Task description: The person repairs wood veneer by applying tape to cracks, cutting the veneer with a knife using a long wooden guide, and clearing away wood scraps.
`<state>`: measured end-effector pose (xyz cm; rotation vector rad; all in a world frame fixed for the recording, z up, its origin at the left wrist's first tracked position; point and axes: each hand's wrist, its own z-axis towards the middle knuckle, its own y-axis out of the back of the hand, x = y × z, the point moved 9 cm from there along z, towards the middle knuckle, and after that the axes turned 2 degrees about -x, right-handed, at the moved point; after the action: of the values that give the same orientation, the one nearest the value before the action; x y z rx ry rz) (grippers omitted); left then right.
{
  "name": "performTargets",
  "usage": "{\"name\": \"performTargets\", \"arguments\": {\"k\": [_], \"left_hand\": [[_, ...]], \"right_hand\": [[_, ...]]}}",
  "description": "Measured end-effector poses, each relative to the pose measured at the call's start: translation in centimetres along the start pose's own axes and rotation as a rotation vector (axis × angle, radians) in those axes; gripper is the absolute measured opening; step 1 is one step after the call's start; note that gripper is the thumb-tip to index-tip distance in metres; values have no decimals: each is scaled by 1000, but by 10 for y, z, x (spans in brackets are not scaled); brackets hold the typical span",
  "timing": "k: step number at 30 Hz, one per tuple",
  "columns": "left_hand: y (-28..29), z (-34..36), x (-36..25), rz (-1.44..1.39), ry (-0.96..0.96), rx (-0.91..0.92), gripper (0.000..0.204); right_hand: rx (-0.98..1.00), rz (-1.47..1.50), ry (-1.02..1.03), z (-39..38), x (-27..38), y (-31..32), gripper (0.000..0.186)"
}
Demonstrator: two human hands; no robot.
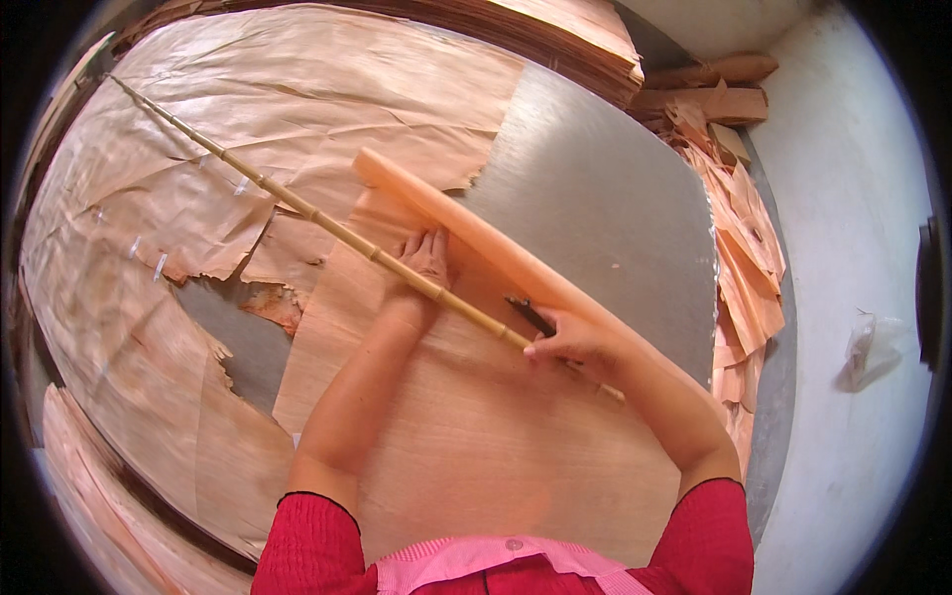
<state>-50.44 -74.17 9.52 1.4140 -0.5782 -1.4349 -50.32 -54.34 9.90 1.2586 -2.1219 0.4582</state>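
Note:
My left hand (424, 256) lies open, fingers stretched, on a pale orange veneer sheet (466, 436) beside its curled far edge (506, 253), which runs diagonally to the right. A long bamboo pole (317, 217) crosses over that hand, from the upper left down to my right hand (575, 342). My right hand is closed on the pole and on a slim black tool (529, 315), whose kind I cannot make out.
Wrinkled veneer sheets (159, 129) with torn edges cover the left of a grey table surface (605, 198). Veneer stacks (555, 30) lie behind, loose scraps (744, 258) along the right edge. A white wall (833, 198) with a plastic bag (868, 352) stands at right.

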Motion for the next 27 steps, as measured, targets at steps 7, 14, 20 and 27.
{"name": "performTargets", "arguments": {"k": [7,14,20,27], "left_hand": [[14,-5,-9,-36,-174,-217,57],[10,-7,-7,21,-168,-201,47],[4,-4,-6,45,-135,-143,43],[-4,-2,1,-25,-68,-95,41]], "right_hand": [[-172,-346,133,10,48,58,55],[-259,-406,185,-13,25,30,32],[-251,-623,236,2,15,24,25],[-344,-545,277,2,40,79,12]]}}
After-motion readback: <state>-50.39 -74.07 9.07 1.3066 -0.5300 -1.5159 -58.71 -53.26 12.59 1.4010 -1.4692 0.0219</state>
